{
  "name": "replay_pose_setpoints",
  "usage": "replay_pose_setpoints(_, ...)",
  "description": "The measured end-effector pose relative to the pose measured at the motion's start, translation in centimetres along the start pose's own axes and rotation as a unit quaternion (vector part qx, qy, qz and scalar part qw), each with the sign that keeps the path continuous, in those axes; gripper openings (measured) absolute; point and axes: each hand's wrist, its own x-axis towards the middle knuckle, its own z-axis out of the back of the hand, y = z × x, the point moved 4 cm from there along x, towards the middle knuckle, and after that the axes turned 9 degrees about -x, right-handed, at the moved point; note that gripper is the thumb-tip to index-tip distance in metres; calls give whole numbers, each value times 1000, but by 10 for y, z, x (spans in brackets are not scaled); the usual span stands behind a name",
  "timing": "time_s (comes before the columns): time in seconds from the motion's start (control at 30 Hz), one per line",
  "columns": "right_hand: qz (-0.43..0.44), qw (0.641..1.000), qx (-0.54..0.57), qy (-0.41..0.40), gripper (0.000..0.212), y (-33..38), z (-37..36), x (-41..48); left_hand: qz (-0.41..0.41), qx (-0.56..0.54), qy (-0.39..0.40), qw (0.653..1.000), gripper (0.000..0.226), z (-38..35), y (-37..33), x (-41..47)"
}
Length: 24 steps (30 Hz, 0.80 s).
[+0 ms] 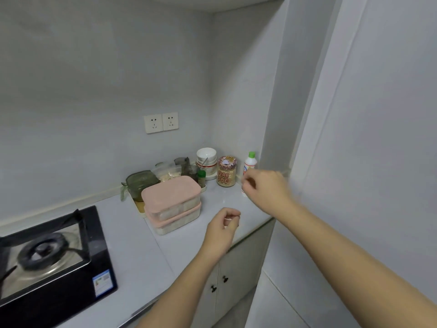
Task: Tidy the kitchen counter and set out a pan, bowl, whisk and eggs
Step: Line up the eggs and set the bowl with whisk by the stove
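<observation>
A stack of white bowls (206,154) stands in the back corner of the white counter (142,247), with a thin utensil handle leaning in it. My right hand (264,187) is stretched out to the corner, its fingers loosely curled in front of the lower part of a white bottle with a green cap (250,162). I cannot tell whether they touch the bottle, which stands upright. My left hand (222,224) hovers over the counter's front part with loosely curled fingers and nothing in it. No pan, whisk or eggs show.
Two stacked pink-lidded boxes (172,202) sit mid-counter. Behind them are a tray with a green glass pot (141,183), small jars and bags, and a printed jar (226,171). A black gas hob (47,254) is at the left. Cabinet doors (236,275) lie below, a wall at the right.
</observation>
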Motion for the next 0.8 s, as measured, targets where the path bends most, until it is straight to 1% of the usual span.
replay_pose_setpoints(0.03,-27,995,92,13,14,5,-14,-5,5,-2,-24,1000,20,17,-2,-7)
replay_pose_setpoints(0.07,-54,980,191,26,13,11,-28,-11,10,-3,-48,999,20,33,-4,-15)
replay_pose_setpoints(0.13,-102,930,348,65,17,32,-54,-25,12,-13,-108,994,18,69,-11,-32)
replay_pose_setpoints(0.2,-128,887,433,94,21,58,-70,-39,11,-23,-156,987,16,100,-16,-49)
replay_pose_setpoints(0.3,-166,823,530,119,22,92,-81,-55,8,-42,-210,977,17,133,-22,-78)
replay_pose_setpoints(0.37,-184,780,581,142,23,119,-83,-68,10,-58,-244,968,17,153,-26,-103)
replay_pose_setpoints(0.43,-196,746,618,152,23,144,-82,-83,11,-69,-268,961,17,171,-28,-125)
replay_pose_setpoints(0.53,-206,707,655,167,21,175,-78,-106,16,-78,-298,951,18,193,-28,-155)
replay_pose_setpoints(0.67,-194,687,673,196,20,231,-74,-134,0,-93,-328,940,17,237,-36,-206)
replay_pose_setpoints(0.77,-169,687,674,210,22,278,-70,-153,-4,-88,-356,930,17,273,-41,-249)
replay_pose_setpoints(0.8,-157,689,671,223,22,310,-67,-167,-5,-87,-374,923,17,297,-43,-278)
